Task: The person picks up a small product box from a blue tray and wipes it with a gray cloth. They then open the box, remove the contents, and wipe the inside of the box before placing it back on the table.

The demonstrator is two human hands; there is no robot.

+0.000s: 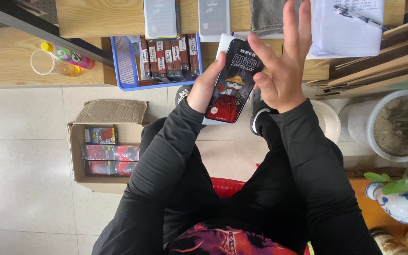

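**Holding a flat black package over our lap**

Nearest to us, our black sleeves (175, 189) are running up from the bottom of the view, above a red stool edge (227, 186) showing between our legs. Going from the left, we are seeing a clear plastic cup (46, 63) lying by a bottle with a yellow cap (69, 55) on the wooden worktop (5, 56), and a cardboard box (105, 151) sitting open on the tiled floor with red packets inside. Next, a blue basket (121, 61) is holding a row of dark, labelled packets. Our left hand (206, 85) is gripping the black package (232, 80), thumb along its left edge, holding it upright in the air just below the worktop. Our right hand (282, 66) is hovering just beside the package's right edge, fingers spread wide and holding nothing. Further right, a paper pad (341, 33) with a pen is lying on the worktop, and a white plant pot (393, 123) is standing on the floor.
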